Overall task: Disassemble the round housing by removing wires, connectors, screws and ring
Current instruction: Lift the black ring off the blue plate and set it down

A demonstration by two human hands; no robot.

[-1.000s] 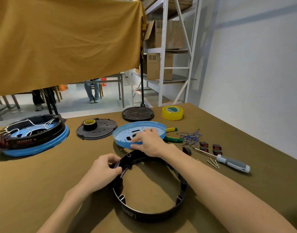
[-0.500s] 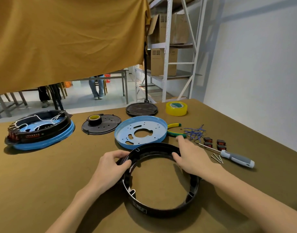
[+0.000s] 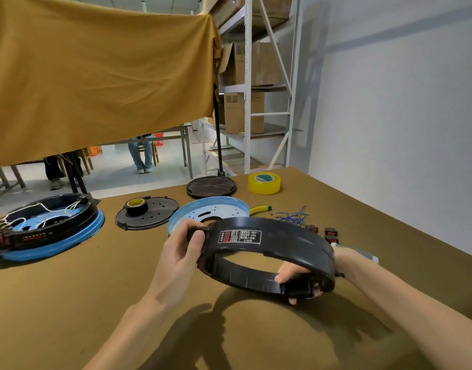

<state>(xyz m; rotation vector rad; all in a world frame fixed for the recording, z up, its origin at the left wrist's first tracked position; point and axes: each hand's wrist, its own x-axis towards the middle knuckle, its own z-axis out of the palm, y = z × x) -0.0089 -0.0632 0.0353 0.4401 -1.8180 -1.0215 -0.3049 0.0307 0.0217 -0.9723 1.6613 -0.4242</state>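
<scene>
Both hands are holding the black ring (image 3: 272, 244) up over the table (image 3: 69, 303). The left hand (image 3: 180, 252) is gripping its left edge. The right hand (image 3: 296, 273) is curling around its right side.

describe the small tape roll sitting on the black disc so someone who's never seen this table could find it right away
Start at the table and find the blue plate at its middle. Just left of it lies a flat black disc with holes; the small tape roll stands on it. Unlike the big yellow roll at the far edge, it is black outside with a yellow core.
</scene>
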